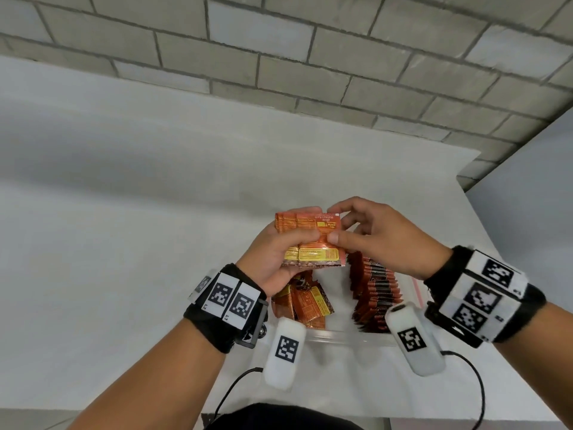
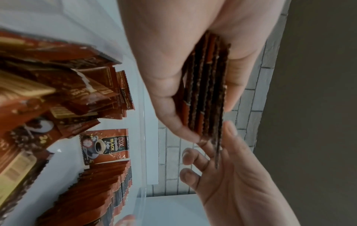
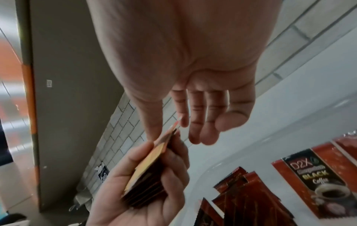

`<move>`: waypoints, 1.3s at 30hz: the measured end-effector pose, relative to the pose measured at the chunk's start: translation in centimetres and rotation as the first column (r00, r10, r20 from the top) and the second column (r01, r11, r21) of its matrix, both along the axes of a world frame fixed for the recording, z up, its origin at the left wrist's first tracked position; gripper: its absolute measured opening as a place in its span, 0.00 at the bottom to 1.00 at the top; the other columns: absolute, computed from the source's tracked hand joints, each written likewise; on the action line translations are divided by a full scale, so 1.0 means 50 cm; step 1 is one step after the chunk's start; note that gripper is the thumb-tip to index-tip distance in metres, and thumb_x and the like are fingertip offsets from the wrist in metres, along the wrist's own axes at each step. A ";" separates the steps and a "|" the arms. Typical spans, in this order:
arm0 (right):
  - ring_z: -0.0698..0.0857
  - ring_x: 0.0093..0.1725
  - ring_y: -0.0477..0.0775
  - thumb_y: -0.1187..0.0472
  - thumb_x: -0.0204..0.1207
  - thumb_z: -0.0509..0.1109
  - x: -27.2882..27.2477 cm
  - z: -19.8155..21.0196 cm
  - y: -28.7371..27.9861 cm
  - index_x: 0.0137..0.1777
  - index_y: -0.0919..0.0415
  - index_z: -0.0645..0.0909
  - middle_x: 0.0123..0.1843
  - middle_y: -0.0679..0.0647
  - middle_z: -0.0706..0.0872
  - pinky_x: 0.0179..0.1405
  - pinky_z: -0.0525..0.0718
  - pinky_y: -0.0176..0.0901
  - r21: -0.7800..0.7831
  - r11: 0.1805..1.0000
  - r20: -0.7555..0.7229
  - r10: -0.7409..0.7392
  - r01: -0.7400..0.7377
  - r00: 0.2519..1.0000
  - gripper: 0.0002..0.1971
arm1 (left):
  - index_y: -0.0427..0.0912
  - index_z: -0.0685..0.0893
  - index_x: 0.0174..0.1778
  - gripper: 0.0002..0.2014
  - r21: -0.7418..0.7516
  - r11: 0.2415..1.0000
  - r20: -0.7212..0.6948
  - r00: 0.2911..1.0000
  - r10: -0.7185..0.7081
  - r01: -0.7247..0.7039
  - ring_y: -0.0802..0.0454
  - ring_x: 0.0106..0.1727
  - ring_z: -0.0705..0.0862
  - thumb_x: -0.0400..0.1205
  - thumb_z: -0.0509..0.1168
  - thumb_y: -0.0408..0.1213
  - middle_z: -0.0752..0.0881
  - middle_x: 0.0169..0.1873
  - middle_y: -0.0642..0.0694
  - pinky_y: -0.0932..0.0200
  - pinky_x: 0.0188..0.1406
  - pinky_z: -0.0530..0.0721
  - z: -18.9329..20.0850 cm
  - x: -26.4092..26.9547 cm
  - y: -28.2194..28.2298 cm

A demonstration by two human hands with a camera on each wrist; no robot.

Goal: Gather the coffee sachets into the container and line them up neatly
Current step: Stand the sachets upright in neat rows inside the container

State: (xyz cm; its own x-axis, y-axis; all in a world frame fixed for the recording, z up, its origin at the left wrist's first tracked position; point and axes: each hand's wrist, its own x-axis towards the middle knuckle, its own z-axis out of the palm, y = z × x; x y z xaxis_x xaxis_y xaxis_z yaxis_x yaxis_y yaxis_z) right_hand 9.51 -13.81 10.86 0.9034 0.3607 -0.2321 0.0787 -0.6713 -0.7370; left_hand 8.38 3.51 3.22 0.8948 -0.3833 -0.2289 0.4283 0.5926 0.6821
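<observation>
Left hand: the left hand (image 1: 273, 259) grips a stack of sachets (image 1: 310, 240) above the container, thumb across the near face and fingers curled behind it; the left wrist view shows the stack (image 2: 206, 91) edge-on between thumb and fingers.
Right hand: the right hand (image 1: 378, 237) pinches the right edge of the front sachet of that stack between thumb and forefinger; its other fingers are loosely curled and hold nothing else.
Stack position: upright, printed backs facing the person, held over the far side of the container, between the two hands and clear of the sachets below.
Container: a clear plastic container (image 1: 341, 335) stands on the bench just in front of the person, under both wrists.
Sachets in the container: on the right, a row of sachets (image 1: 375, 293) stands on edge, packed face to face; on the left, a loose pile of sachets (image 1: 307, 305) lies at mixed angles. One sachet (image 2: 105, 146) stands against the clear wall at the row's end, its front reading black coffee.
Bench: a white bench (image 1: 124, 212) carries the container.
Room: a wall of pale grey bricks (image 1: 279, 57) runs behind the bench.
Wrists: both carry black bands with square-patterned markers and white camera units, black cables trailing toward the person.
</observation>
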 end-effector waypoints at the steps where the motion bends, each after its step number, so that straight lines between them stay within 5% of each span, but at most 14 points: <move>1: 0.89 0.44 0.56 0.52 0.71 0.75 -0.004 -0.006 -0.003 0.61 0.47 0.78 0.48 0.51 0.88 0.47 0.85 0.51 0.044 0.999 -0.005 -0.013 0.013 1.000 0.19 | 0.42 0.81 0.63 0.23 0.014 1.000 0.007 1.000 -0.001 0.001 0.38 0.52 0.87 0.70 0.69 0.29 0.86 0.56 0.35 0.43 0.54 0.84 0.002 -0.001 -0.006; 4: 0.88 0.43 0.60 0.59 0.71 0.76 -0.006 -0.016 -0.013 0.55 0.49 0.79 0.44 0.53 0.88 0.48 0.86 0.54 0.124 0.990 0.050 -0.079 0.072 0.996 0.15 | 0.44 0.81 0.63 0.21 0.046 0.999 0.025 1.000 0.000 -0.001 0.41 0.51 0.87 0.72 0.70 0.36 0.87 0.53 0.38 0.42 0.56 0.82 0.008 -0.002 -0.017; 8: 0.83 0.43 0.46 0.63 0.72 0.76 -0.010 -0.014 -0.028 0.43 0.55 0.79 0.42 0.48 0.84 0.42 0.82 0.42 0.204 0.970 0.316 -0.192 0.131 0.929 0.07 | 0.46 0.84 0.55 0.28 0.033 0.999 -0.004 0.999 0.037 -0.036 0.48 0.40 0.86 0.63 0.78 0.56 0.86 0.43 0.42 0.51 0.44 0.83 0.009 -0.001 -0.022; 11: 0.77 0.53 0.46 0.60 0.70 0.77 -0.026 -0.024 -0.029 0.39 0.46 0.78 0.50 0.47 0.80 0.47 0.76 0.31 0.065 0.998 0.414 -0.017 -0.011 0.910 0.10 | 0.45 0.84 0.52 0.16 -0.003 0.998 -0.018 0.998 0.055 -0.056 0.45 0.43 0.87 0.71 0.73 0.46 0.86 0.45 0.39 0.49 0.46 0.84 0.012 -0.001 -0.029; 15: 0.68 0.61 0.44 0.55 0.66 0.80 -0.041 -0.031 -0.040 0.49 0.37 0.77 0.59 0.40 0.73 0.58 0.65 0.23 -0.093 0.989 0.282 0.137 -0.115 0.950 0.18 | 0.44 0.83 0.59 0.22 -0.043 0.990 -0.008 0.991 0.135 -0.135 0.42 0.52 0.87 0.69 0.68 0.24 0.87 0.52 0.38 0.42 0.54 0.84 0.021 0.001 -0.033; 20: 0.87 0.45 0.50 0.55 0.71 0.76 -0.035 -0.032 -0.038 0.53 0.47 0.73 0.49 0.47 0.86 0.47 0.83 0.44 0.165 0.969 0.055 -0.195 0.184 0.979 0.17 | 0.44 0.82 0.60 0.24 -0.074 0.977 -0.011 0.980 0.200 -0.200 0.41 0.52 0.87 0.68 0.66 0.26 0.88 0.51 0.40 0.43 0.52 0.85 0.031 0.007 -0.038; 24: 0.88 0.35 0.51 0.66 0.75 0.73 -0.020 -0.029 -0.037 0.50 0.58 0.80 0.36 0.57 0.89 0.41 0.83 0.41 0.265 0.929 -0.036 -0.259 0.259 0.965 0.07 | 0.44 0.82 0.58 0.23 -0.031 0.982 0.017 0.982 0.186 -0.186 0.42 0.52 0.88 0.67 0.67 0.26 0.88 0.51 0.40 0.40 0.57 0.83 0.034 0.004 -0.046; 29: 0.81 0.38 0.49 0.66 0.80 0.67 0.005 -0.012 -0.029 0.50 0.52 0.83 0.40 0.53 0.82 0.41 0.83 0.44 0.271 0.922 0.079 -0.307 0.276 0.948 0.08 | 0.44 0.82 0.59 0.21 0.000 0.986 0.046 0.985 0.166 -0.166 0.43 0.52 0.87 0.73 0.64 0.21 0.88 0.52 0.39 0.51 0.47 0.87 0.031 0.004 -0.037; 32: 0.84 0.38 0.50 0.65 0.79 0.68 0.003 -0.012 -0.018 0.62 0.55 0.78 0.43 0.53 0.83 0.37 0.87 0.46 0.419 0.838 -0.196 -0.291 0.348 0.937 0.13 | 0.43 0.81 0.61 0.24 -0.048 0.976 0.058 0.975 0.216 -0.213 0.43 0.51 0.88 0.71 0.65 0.18 0.86 0.54 0.37 0.55 0.40 0.87 0.030 0.007 -0.032; 35: 0.86 0.33 0.50 0.68 0.76 0.70 0.003 -0.012 -0.017 0.52 0.61 0.78 0.38 0.58 0.86 0.33 0.89 0.45 0.423 0.821 -0.331 -0.254 0.384 0.909 0.07 | 0.43 0.80 0.61 0.26 -0.071 0.968 0.066 0.967 0.247 -0.242 0.43 0.51 0.88 0.66 0.67 0.23 0.86 0.54 0.36 0.55 0.40 0.88 0.031 0.010 -0.028; 39: 0.85 0.31 0.50 0.70 0.76 0.71 0.034 -0.004 -0.040 0.46 0.63 0.79 0.36 0.59 0.86 0.28 0.87 0.42 0.332 0.865 -0.187 -0.331 0.376 0.925 0.03 | 0.45 0.83 0.57 0.20 0.016 0.980 0.051 0.979 0.195 -0.196 0.45 0.47 0.89 0.68 0.70 0.32 0.89 0.48 0.40 0.53 0.40 0.87 0.021 0.009 -0.009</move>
